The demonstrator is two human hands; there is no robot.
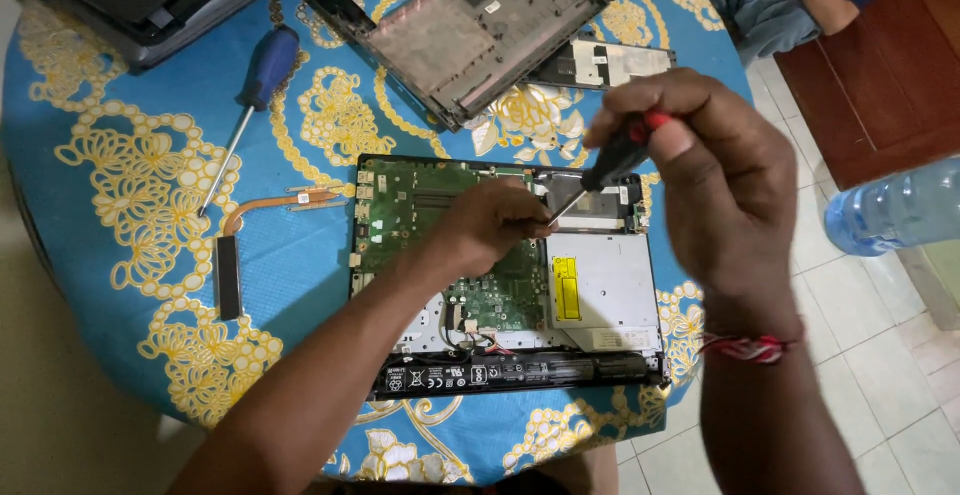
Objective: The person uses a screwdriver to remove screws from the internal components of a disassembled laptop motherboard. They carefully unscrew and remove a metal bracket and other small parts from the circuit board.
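right hand (725, 180) grips a screwdriver (610, 167), tip at the laptop's (505, 275) board (430, 220); left hand (490, 225) rests curled there, pinching near the tip

Bare forearms; red-and-white, seemingly braided thread band (752, 347) circles the right wrist.

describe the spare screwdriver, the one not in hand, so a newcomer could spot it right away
Start at the round table with the blue and yellow floral cloth. Left of the opened laptop, above the copper heat pipe, lies the blue-handled screwdriver, its thin metal shaft pointing down-left. Unlike the black and red screwdriver in the right hand, no hand touches it.
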